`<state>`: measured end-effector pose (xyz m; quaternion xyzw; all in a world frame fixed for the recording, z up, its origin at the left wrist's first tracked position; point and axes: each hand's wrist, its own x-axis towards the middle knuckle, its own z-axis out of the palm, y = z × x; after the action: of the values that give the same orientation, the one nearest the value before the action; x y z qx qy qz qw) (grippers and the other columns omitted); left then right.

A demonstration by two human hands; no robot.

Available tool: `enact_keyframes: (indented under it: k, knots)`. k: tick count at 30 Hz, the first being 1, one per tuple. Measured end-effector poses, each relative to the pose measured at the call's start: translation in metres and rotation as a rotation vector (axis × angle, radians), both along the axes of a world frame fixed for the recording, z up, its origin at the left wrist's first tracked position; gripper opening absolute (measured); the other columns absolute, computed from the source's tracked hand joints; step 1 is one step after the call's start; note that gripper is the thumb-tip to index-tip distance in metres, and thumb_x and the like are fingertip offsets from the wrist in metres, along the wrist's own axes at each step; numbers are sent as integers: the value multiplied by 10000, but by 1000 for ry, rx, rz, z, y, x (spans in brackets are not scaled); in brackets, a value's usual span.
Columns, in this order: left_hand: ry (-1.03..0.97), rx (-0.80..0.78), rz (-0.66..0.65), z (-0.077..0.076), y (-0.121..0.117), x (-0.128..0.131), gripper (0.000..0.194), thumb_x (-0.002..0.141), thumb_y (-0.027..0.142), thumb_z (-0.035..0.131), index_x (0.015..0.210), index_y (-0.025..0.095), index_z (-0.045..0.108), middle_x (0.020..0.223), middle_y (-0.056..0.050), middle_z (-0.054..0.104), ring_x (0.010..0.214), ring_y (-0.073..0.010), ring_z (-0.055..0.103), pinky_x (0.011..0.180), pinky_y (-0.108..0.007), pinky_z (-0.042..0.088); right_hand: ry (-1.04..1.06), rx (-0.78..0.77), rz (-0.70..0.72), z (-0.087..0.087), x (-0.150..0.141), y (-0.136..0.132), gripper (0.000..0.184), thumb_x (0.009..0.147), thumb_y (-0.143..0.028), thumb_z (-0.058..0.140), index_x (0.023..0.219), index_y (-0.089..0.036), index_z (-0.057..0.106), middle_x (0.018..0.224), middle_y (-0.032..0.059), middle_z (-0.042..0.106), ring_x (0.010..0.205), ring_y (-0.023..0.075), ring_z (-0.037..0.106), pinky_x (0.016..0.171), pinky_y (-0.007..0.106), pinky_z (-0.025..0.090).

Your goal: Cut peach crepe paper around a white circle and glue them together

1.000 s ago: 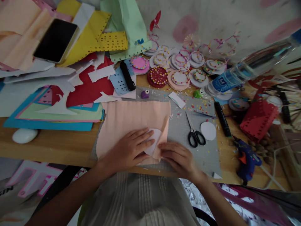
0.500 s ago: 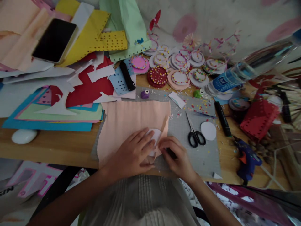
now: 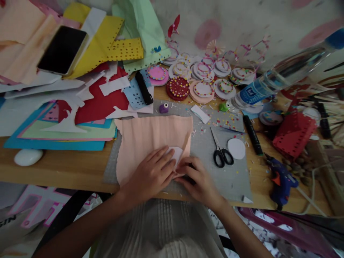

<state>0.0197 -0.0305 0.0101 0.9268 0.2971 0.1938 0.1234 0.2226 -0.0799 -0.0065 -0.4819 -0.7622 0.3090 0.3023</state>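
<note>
A sheet of peach crepe paper (image 3: pixel 153 133) lies at the front of the grey cutting mat (image 3: pixel 206 157). On it rests a white paper disc (image 3: pixel 176 153), partly hidden by my fingers. My left hand (image 3: pixel 150 173) lies flat over the disc and sheet, fingers stretched out. Beside it, my right hand (image 3: pixel 197 181) pinches the sheet's lower right edge, which is folded up against the disc. Black-handled scissors (image 3: pixel 222 154) and a second white disc (image 3: pixel 236 148) lie to the right.
Coloured paper and a phone (image 3: pixel 63 50) are heaped at left. Several decorated discs (image 3: pixel 177 88) stand behind the mat. To the right are a tilted water bottle (image 3: pixel 268 87), a marker (image 3: pixel 252 134), a blue glue gun (image 3: pixel 283 181) and a red box (image 3: pixel 294 134).
My right hand has moved slightly left and closer to my left hand, bringing the sheet's lower edge in against the disc. My left hand stays on the disc.
</note>
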Motion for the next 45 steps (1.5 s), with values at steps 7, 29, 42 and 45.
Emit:
enact_keyframes:
  k: [7,29,42,45]
  knots:
    - [40,-144,-47,5,-3,-6,611,811,482,631,1245,55,575,1420,-207,495,1385,-344,365,1139,-525,336,-17,35,-48,6,-8,-4,150,885,-116,575,978,-230,604,1056,76,569,1026,231,518,843,410,452]
    - [-1,-152,171,9,-29,-13,271,780,118,514,1032,131,613,1104,-142,632,1133,-283,557,1041,-486,434,64,-101,-147,11,-20,3,194,849,-46,562,848,-230,622,987,39,618,967,222,514,830,405,389]
    - [-22,-29,244,3,-48,-22,376,828,37,444,1134,152,628,1172,-92,683,1168,-234,575,1074,-436,352,60,-114,-140,10,-19,4,210,823,-29,572,826,-232,626,987,36,619,968,230,510,831,411,385]
    - [10,-56,266,4,-48,-21,404,787,56,449,1130,162,634,1193,-98,669,1177,-261,570,1077,-472,352,60,-110,-143,11,-19,4,210,819,-25,572,814,-230,618,975,35,620,956,227,514,824,409,382]
